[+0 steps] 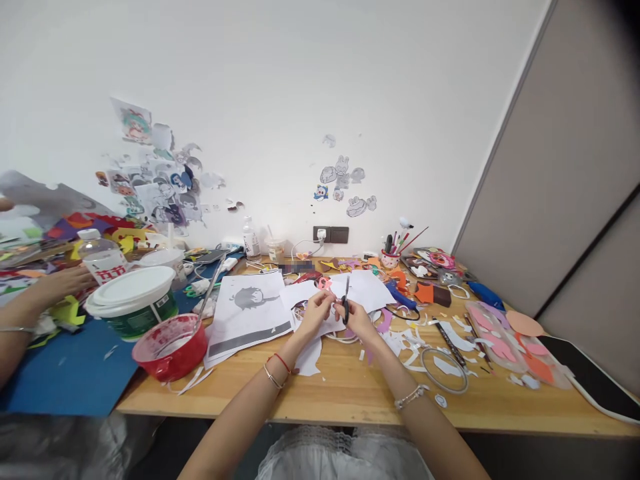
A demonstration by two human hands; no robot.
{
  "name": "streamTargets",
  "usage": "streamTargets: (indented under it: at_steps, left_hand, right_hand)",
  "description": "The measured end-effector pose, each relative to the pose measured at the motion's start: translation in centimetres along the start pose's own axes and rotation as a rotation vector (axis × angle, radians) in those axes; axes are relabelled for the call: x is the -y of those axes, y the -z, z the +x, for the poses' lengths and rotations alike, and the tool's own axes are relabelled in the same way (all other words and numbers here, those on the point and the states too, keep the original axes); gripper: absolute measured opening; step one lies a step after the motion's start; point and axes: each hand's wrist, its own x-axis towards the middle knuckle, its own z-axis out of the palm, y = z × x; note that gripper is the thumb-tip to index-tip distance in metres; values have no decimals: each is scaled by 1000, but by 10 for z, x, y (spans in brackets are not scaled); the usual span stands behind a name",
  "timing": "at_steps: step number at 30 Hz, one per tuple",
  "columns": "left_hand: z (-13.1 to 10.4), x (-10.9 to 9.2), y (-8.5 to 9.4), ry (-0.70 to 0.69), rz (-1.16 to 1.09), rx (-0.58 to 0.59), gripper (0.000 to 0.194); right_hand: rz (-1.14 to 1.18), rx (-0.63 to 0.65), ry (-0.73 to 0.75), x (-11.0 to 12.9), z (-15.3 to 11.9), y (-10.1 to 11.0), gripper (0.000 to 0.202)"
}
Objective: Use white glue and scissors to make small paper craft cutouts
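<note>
Near the middle of the wooden table, my left hand (317,313) is closed on a small pink paper piece (325,284), which sticks up above the fingertips. Close beside it, my right hand (358,319) grips a pair of scissors (346,303) with black handles, blades pointing up and away from me. The two hands almost touch at the fingertips. White paper sheets (367,288) lie behind and under them. To the left is a printed sheet (250,303) with a grey drawing of a long-haired figure.
A red bowl (170,350) and a green-and-white tub (133,303) stand left, near another person's arm (30,313). Right of my hands lie a blue glue gun (403,297), paper scraps, a ring-shaped hoop (444,370) and a black-screened tablet (595,373). A pen cup (390,259) stands at the wall.
</note>
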Motion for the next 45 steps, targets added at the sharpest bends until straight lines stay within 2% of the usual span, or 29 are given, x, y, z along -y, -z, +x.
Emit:
streamTargets:
  at_steps: [4,12,18,28,38,41,45]
  left_hand:
    - [0,3,-6,2,37,61,26]
    - [-2,1,-4,-42,127,44,25]
    - [-4,3,-7,27,154,107,28]
    - [4,5,0,93,152,88,29]
    - [2,3,8,126,210,225,25]
    - [3,4,6,113,189,201,25]
    - [5,3,7,50,133,84,28]
  right_hand:
    - [25,-48,-12,-4,3,5,36]
    - [115,-123,-37,-7,7,7,39]
    - [163,-130,-66,-5,9,12,39]
    - [183,-132,-68,-4,8,16,40]
    - [214,-275,-99,-2,8,21,47]
    - [204,-263,-99,0,7,22,48]
    - [175,-180,-101,1,7,22,50]
